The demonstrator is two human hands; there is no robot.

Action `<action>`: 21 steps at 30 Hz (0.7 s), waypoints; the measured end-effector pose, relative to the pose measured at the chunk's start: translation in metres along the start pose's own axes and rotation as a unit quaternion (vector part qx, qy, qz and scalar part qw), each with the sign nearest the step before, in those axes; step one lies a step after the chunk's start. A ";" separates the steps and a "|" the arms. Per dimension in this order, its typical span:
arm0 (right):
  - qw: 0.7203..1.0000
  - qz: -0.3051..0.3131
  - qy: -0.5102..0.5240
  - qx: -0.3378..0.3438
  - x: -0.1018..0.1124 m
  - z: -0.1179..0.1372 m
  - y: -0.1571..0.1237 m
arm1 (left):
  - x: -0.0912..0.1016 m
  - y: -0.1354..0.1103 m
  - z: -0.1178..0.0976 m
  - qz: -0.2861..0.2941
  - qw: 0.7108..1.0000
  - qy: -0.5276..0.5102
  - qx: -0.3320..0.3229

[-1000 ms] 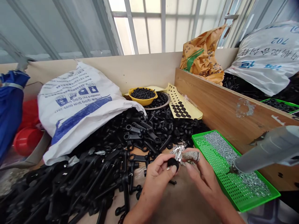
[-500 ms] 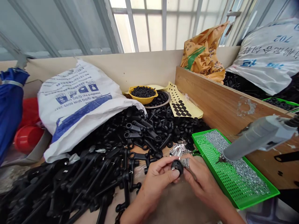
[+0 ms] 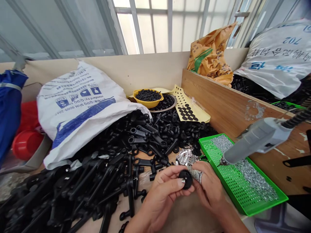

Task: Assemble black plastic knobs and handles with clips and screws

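My left hand [image 3: 162,191] pinches a small round black plastic part [image 3: 186,178] between thumb and fingers, low in the middle of the view. My right hand [image 3: 210,191] meets it from the right, fingers closed against the same part, with a grey fabric cot [image 3: 196,174] on one finger. Just beyond the hands lies a small heap of shiny metal clips [image 3: 186,157]. A large pile of black plastic arms and round pieces [image 3: 116,168] spreads left of and behind the hands.
A green perforated tray [image 3: 257,202] of small silver screws sits at right, with a grey hanging power screwdriver [image 3: 252,142] over it. Behind are a white sack [image 3: 80,106], a yellow bowl of black screws [image 3: 148,97], a yellow sheet of black pads [image 3: 188,108] and a wooden divider [image 3: 228,106].
The hands have closed together on the black part and sunk slightly lower. The hanging screwdriver has swung left over the green tray.
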State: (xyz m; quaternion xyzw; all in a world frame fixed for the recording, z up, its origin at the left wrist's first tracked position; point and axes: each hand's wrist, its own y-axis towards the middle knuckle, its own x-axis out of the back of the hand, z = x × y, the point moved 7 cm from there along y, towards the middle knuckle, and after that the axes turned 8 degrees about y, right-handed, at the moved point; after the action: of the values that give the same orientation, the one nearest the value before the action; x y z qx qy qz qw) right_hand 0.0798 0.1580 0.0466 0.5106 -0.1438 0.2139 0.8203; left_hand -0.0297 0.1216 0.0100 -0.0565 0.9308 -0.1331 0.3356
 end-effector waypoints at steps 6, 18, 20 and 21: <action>0.997 0.066 0.029 -0.023 -0.003 0.003 0.006 | 0.001 0.000 -0.001 0.001 0.999 0.046 -0.009; 0.976 0.149 0.136 -0.081 -0.005 -0.002 0.001 | -0.004 -0.003 0.000 0.045 0.997 0.067 0.011; 0.987 0.115 0.097 -0.052 0.000 0.000 0.001 | -0.005 -0.003 0.001 0.045 0.997 0.061 0.009; 0.992 0.098 0.067 -0.035 0.001 0.002 0.000 | -0.005 -0.003 0.001 0.040 0.997 0.058 0.007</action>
State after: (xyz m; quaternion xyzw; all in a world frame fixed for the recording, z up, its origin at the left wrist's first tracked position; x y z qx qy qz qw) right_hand 0.0810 0.1567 0.0479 0.4498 -0.1450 0.3221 0.8203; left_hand -0.0247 0.1196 0.0130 -0.0090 0.9494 -0.1291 0.2862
